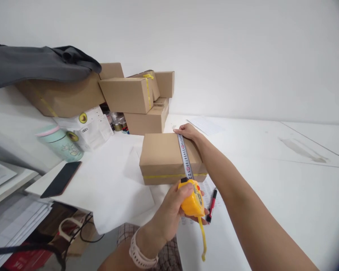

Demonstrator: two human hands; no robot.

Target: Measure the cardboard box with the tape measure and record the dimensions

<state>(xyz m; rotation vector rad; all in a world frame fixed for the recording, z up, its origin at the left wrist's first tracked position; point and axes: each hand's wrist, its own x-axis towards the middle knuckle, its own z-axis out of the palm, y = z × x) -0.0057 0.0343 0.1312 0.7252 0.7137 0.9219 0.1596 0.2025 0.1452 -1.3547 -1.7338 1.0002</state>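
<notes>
A closed cardboard box point(160, 148) with a yellow strip round its side lies on the white table in front of me. My left hand point(173, 205) is wrapped round the yellow case of a tape measure point(192, 199) at the box's near side, with a yellow strap hanging below it. The metal blade point(184, 156) runs out across the box top to the far edge. There my right hand point(188, 131) pinches the blade's end; its fingertips are partly hidden. A red and black marker point(211, 206) lies on printed paper just right of my left hand.
More cardboard boxes point(124, 92) are stacked at the back left, a dark grey bag point(39, 62) on top of one. A mint tumbler point(60, 143), a white carton point(94, 130) and a black phone point(60, 180) are at the left. A paper sheet point(205, 124) lies near the wall.
</notes>
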